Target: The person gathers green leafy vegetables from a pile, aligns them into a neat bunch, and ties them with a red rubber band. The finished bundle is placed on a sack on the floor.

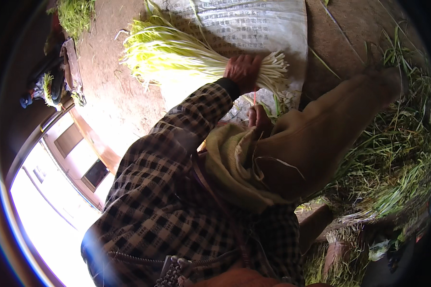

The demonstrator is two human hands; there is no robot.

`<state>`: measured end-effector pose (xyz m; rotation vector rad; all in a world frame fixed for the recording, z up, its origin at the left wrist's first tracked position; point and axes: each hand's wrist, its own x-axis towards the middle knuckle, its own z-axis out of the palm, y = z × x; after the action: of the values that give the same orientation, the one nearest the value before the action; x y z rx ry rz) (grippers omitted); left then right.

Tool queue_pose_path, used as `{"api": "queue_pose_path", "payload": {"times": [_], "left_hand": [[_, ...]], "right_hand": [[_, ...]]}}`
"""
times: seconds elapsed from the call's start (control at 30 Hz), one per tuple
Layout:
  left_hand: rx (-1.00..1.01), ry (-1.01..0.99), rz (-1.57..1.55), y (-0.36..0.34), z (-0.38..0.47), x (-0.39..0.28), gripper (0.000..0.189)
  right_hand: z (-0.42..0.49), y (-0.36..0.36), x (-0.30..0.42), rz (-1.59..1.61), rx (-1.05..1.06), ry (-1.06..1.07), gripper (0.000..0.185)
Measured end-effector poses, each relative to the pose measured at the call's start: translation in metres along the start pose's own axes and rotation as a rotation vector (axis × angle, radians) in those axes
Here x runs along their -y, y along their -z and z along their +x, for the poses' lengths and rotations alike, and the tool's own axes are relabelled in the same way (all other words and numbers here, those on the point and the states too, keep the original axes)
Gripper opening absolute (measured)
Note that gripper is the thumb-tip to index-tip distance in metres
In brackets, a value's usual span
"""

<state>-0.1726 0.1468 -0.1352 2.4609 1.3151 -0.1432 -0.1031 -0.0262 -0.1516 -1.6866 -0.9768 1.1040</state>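
My left hand (242, 73), in a checkered sleeve, grips a bundle of blanched garlic chives (179, 55) near its white stem ends. The yellow-green leaves fan out to the left over a printed white woven sack (287, 21). Below the bundle, my right hand (260, 119) pinches a thin red tie (254, 97), which runs straight up to the underside of the bundle by my left hand. A coarse tan cloth (230, 158) over my lap hides my right wrist and forearm. Beside it, my leg (316, 132) stretches to the upper right.
Loose green leaves (391, 143) cover the floor at the right. A tied bundle (337, 251) lies at the lower right near a wooden piece (314, 224). Another person (46, 86) is at the far left, near heaped greens (77, 16). A bright doorway opens at the lower left.
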Motion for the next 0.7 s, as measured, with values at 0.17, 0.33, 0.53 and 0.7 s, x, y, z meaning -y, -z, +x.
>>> {"api": "queue_pose_path", "payload": {"times": [0.17, 0.33, 0.53, 0.7], "left_hand": [[0.032, 0.021, -0.010, 0.004, 0.002, 0.003, 0.069], [0.168, 0.060, -0.048, 0.004, 0.007, 0.007, 0.069], [0.197, 0.127, -0.284, 0.056, 0.006, 0.039, 0.079], [0.013, -0.242, -0.424, 0.157, -0.034, 0.067, 0.062]], "right_hand": [[-0.016, 0.014, -0.012, 0.022, 0.002, -0.033, 0.019], [-0.060, 0.065, -0.030, 0.058, -0.021, -0.158, 0.025], [-0.121, 0.140, -0.051, 0.069, -0.148, -0.260, 0.034], [-0.093, 0.193, 0.042, -0.128, -0.176, -0.490, 0.031]]}}
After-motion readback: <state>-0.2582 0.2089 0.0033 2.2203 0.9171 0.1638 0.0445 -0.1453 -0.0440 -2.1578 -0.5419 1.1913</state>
